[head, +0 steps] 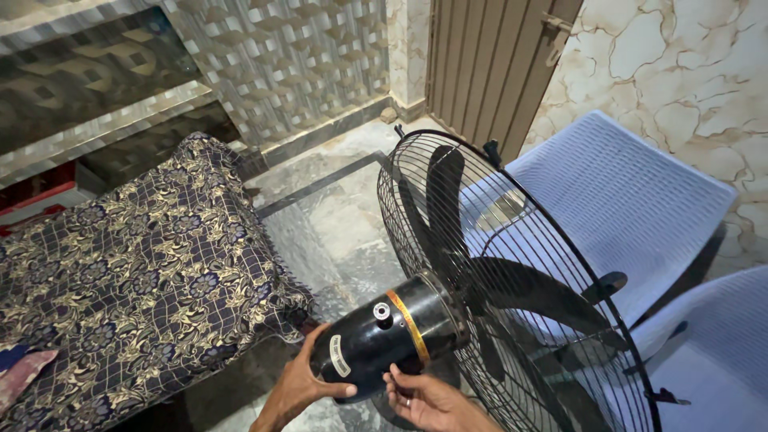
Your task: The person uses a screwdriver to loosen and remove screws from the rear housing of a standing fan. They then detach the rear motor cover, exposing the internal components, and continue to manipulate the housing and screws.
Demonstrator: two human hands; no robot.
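A black pedestal fan stands in front of me, its round wire cage (512,264) facing right and its dark blades (456,240) behind the wires. The glossy black motor housing (384,332) points toward me, with a gold band and a small knob on top. My left hand (300,388) cups the rear end of the housing, thumb across its back near a white label. My right hand (424,400) touches the underside of the housing with its fingertips, fingers partly curled.
A bed with a dark floral cover (136,280) lies at the left. Two pale blue plastic chairs (624,200) stand behind the fan at the right. A brown door (488,64) and a marble-patterned wall are at the back. Grey stone floor (336,232) runs between.
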